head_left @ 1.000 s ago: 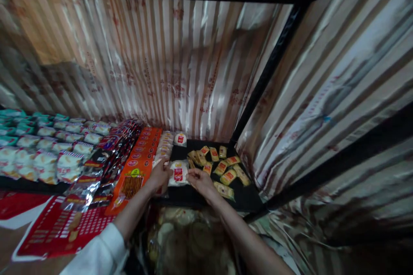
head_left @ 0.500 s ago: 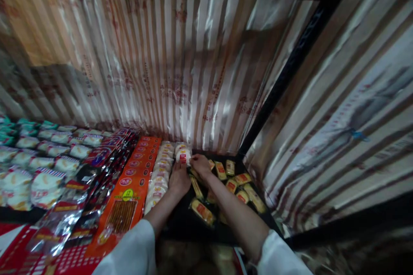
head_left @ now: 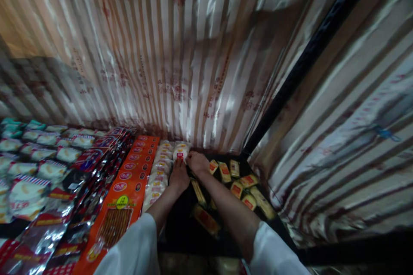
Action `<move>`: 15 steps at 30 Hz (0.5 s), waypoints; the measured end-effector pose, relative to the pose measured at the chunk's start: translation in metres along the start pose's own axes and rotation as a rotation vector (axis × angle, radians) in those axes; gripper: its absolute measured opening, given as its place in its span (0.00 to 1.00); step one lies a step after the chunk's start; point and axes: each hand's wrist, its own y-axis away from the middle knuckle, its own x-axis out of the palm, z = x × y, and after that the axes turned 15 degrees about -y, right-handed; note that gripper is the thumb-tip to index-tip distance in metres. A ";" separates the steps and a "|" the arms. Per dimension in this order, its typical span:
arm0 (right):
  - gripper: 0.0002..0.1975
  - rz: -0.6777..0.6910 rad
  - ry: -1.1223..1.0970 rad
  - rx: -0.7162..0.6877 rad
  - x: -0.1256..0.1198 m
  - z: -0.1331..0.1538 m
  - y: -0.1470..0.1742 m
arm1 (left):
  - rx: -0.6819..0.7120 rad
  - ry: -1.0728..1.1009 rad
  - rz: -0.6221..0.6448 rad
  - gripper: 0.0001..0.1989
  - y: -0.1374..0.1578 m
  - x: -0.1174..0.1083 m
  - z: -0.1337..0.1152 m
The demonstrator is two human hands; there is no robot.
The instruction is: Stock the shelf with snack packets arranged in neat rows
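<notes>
A small white snack packet point(head_left: 181, 152) with a red label lies at the back of the shelf, beside a row of similar white packets point(head_left: 160, 172). My left hand point(head_left: 179, 177) has its fingers at the packet's near edge, closed on it. From the right, my right hand point(head_left: 198, 163) pinches the packet's side, its fingertips small and dim in the picture. Yellow wrapped snack packets point(head_left: 225, 172) lie scattered right of my hands, and one yellow packet point(head_left: 206, 220), blurred, rests under my right forearm.
Left of the white row is a long orange snack packet point(head_left: 129, 180). Dark red shiny packets point(head_left: 93, 167) and round white packets point(head_left: 30, 195) fill the left side. Striped plastic sheeting point(head_left: 161, 51) hangs behind, with a black post point(head_left: 290, 68) at the right corner.
The camera has tilted down and come slightly closer, so the upper black bar is out of view. Both hands stay at the white packet, with little movement.
</notes>
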 end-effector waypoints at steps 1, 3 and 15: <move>0.12 -0.003 0.033 -0.021 0.000 0.000 0.000 | 0.001 0.005 -0.009 0.28 -0.001 0.003 0.001; 0.12 0.009 0.092 -0.059 0.002 -0.001 -0.001 | 0.002 0.006 -0.005 0.28 -0.003 0.006 0.004; 0.14 -0.179 -0.047 -0.286 -0.003 -0.008 0.044 | 0.056 0.049 -0.073 0.22 0.033 -0.018 -0.003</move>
